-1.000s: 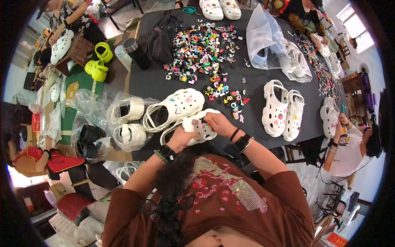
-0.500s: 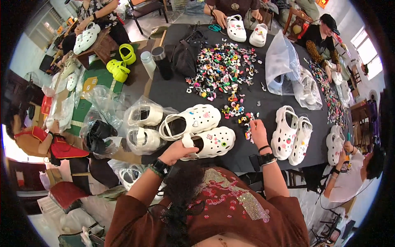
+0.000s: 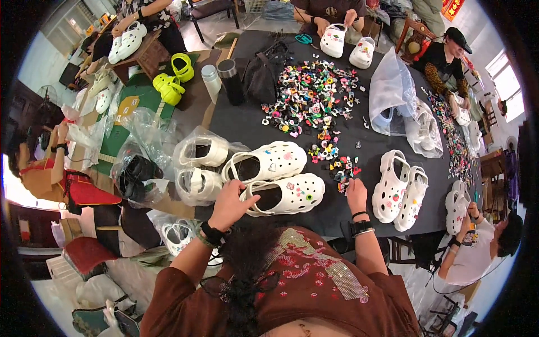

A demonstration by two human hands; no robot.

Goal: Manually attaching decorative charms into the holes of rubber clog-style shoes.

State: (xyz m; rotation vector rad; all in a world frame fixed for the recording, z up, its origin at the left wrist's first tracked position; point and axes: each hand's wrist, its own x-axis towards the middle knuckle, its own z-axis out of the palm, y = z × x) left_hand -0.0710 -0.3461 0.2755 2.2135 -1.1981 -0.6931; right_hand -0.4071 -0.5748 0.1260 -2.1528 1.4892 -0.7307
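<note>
Side by side before me lie two white clogs with small charms on them, the far clog and the near clog. At the heel of the near one is my left hand, open, its thumb and index finger apart around the heel edge. To the right, my right hand is at the near end of a trail of small colourful shoe charms. Its fingers are pressed together; whatever they pinch is too small to make out. The trail leads up to a large charm pile.
Another charm-covered white pair stands to the right. Bagged white shoes lie left, beside a black tumbler and white bottle. A clear plastic bag is at far right. Several co-workers handle shoes around the table.
My left hand has loosened from the near clog's heel, and its strap has gone down. My right hand has come slightly nearer to me, and its fingers remain by the charms.
</note>
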